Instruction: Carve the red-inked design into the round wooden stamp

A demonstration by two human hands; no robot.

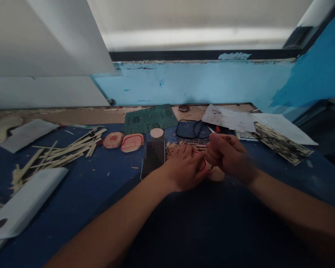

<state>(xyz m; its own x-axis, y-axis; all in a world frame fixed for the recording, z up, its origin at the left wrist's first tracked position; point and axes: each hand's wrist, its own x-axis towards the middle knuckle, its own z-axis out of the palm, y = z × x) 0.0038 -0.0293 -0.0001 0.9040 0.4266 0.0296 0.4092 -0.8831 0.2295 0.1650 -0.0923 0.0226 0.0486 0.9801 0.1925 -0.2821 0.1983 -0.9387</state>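
My left hand presses down on a small pale wooden piece with red markings, its fingers bent over it; most of the piece is hidden. Close beside it, my right hand is closed in a fist around a thin carving tool, of which only a short dark tip shows below the fist. Under this tip lies a pale round wooden piece. Wood shavings are heaped just beyond my left hand. A dark phone lies left of it.
Two red-marked wooden pieces and a plain disc lie near green sandpaper. Thin wooden sticks and a white handled object are at left. A black cord, papers and a black-streaked board lie behind and right.
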